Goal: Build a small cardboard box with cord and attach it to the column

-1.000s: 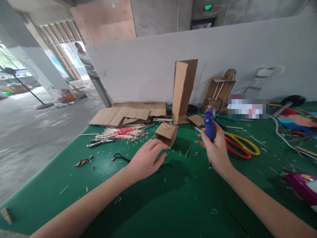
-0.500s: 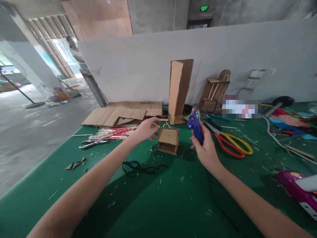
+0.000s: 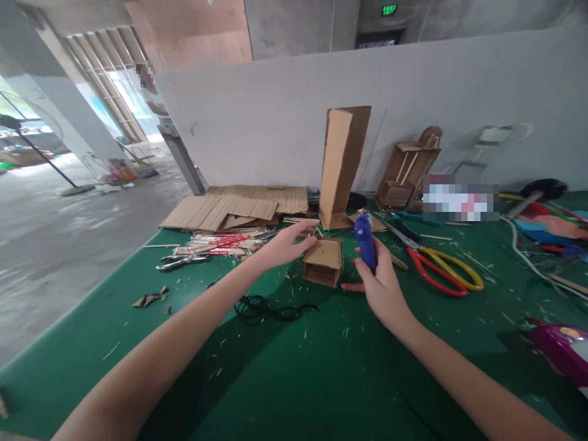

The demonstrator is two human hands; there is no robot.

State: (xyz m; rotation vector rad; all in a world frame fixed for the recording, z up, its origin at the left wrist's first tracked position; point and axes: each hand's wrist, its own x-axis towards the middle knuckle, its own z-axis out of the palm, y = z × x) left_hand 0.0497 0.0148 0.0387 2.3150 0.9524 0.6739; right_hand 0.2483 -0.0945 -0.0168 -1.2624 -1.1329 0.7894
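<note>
A small open-fronted cardboard box (image 3: 323,252) sits on the green table with its hollow side facing me. At its upper left is my left hand (image 3: 290,242), fingers apart and nothing gripped; the thumb is by the box's top edge, and I cannot tell whether it touches. My right hand (image 3: 381,278) is wrapped around a blue hot glue gun (image 3: 365,242), held upright just right of the box. A tall folded cardboard piece (image 3: 337,165) stands behind. A tangle of black cord (image 3: 261,310) lies in front of the box.
Red-and-yellow-handled scissors (image 3: 443,269) lie to the right, with a purple device (image 3: 563,349) nearer me. Cardboard sheets (image 3: 220,211), wrapped wooden sticks (image 3: 225,243) and silver pliers-like tool (image 3: 181,261) are at left. A cardboard model (image 3: 404,174) leans on the wall. Another person (image 3: 154,98) stands far left.
My left hand went from in front of the box to its far left edge. The glue gun moved left, closer to the box. The box has turned and shifted slightly.
</note>
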